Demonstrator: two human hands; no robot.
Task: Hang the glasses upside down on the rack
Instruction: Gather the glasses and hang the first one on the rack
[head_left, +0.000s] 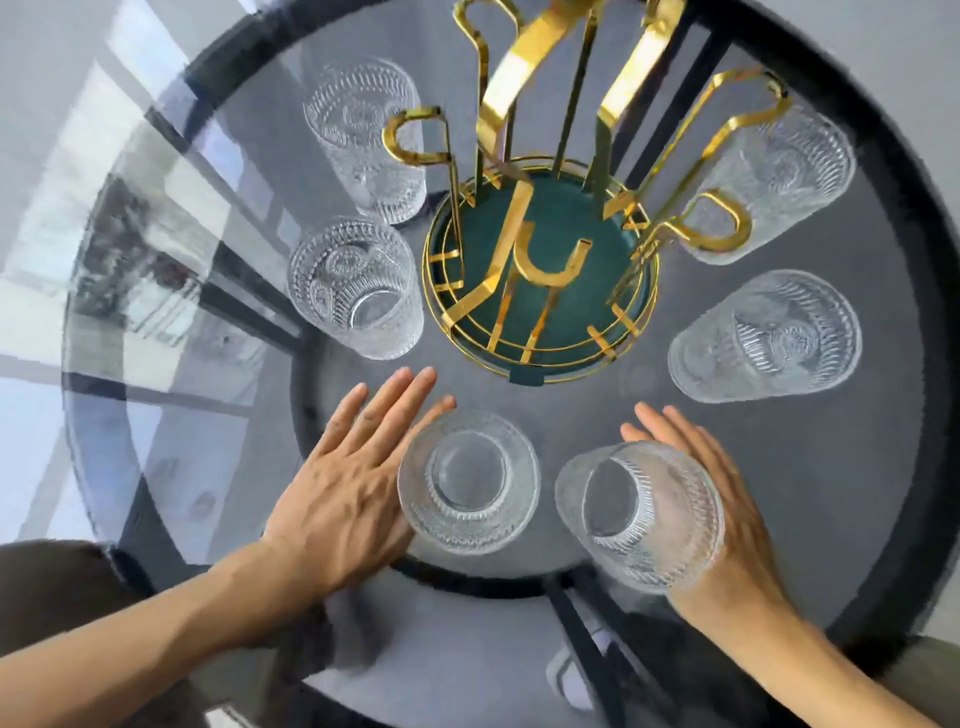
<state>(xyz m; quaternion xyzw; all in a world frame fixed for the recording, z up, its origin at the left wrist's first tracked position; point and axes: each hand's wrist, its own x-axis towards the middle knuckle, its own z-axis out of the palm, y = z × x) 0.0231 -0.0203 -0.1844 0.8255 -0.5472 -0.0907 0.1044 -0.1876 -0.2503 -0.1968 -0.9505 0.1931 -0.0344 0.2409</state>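
No glass is hung yet: every looped arm of the gold wire rack with the round teal base (540, 270) stands bare. Six clear ribbed drinking glasses stand on the round smoked-glass table (883, 467) around the rack, all off its arms. The left hand (343, 499), fingers spread flat, lies against the near-left glass (467, 480) without gripping it. The right hand (727, 519), also uncurled, sits behind the near-right glass (639, 512); whether it touches cannot be told. All six glasses remain to be lifted, inverted and hung.
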